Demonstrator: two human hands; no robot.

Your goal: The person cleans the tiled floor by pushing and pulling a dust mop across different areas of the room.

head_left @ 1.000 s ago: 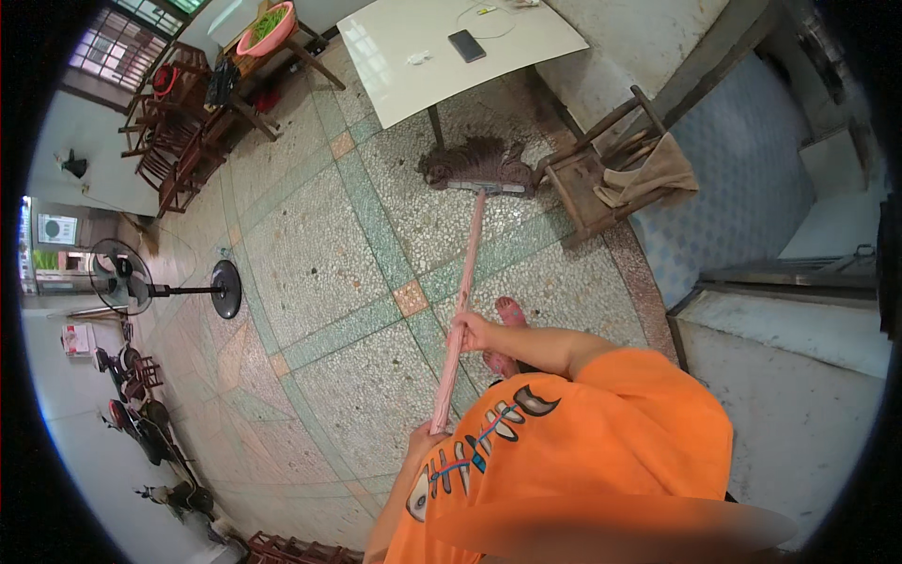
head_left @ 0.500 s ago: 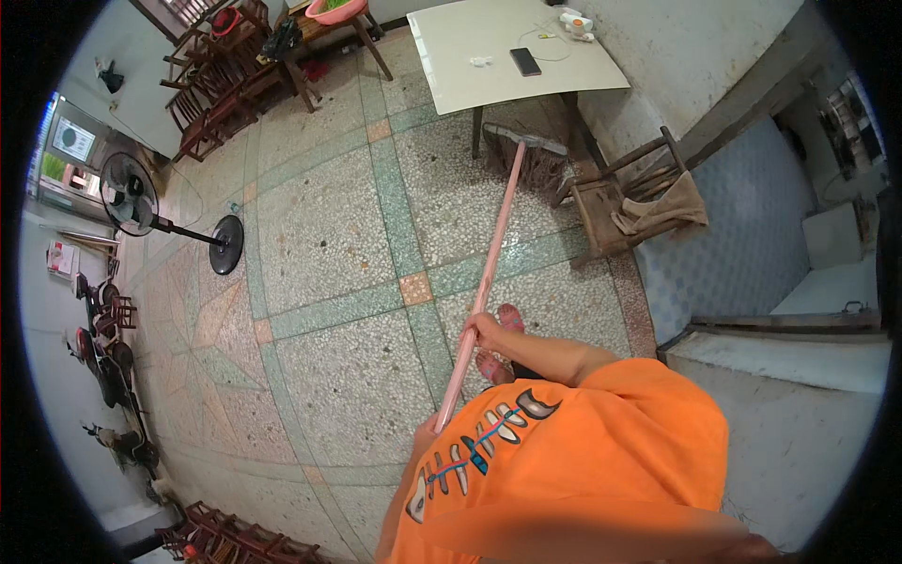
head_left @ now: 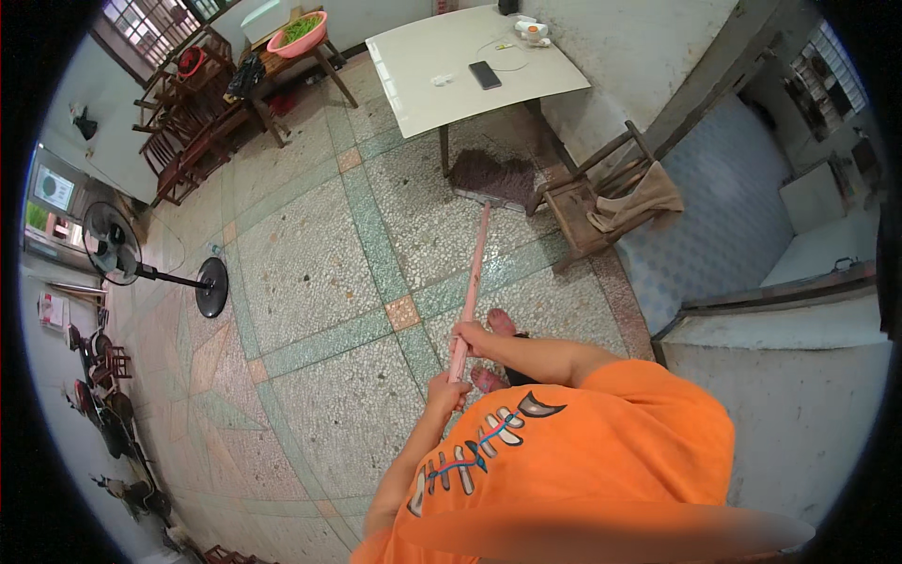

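Note:
A mop with a long pink handle (head_left: 475, 268) slants from my body toward the table. Its brown strands (head_left: 490, 173) are spread on the floor beyond the flat head bar, partly beneath the table's near edge. My right hand (head_left: 473, 339) is wrapped round the handle partway along. Lower down, close to the orange shirt, my left hand (head_left: 448, 392) grips the handle's near end. Beyond my hands, my feet (head_left: 501, 322) show in reddish footwear.
A pale table (head_left: 427, 94) carries a phone (head_left: 485, 75) and a cable. Right of the mop head stands a wooden chair (head_left: 583, 211) with a brown cloth. A black standing fan (head_left: 212, 287) is at left. Stacked wooden chairs (head_left: 193, 117) and a pink basin (head_left: 299, 36) with greens are farther back.
The mop head has come nearer to me; its strands now trail on the far side of the bar. My left hand is closer to my right. The view has shifted slightly.

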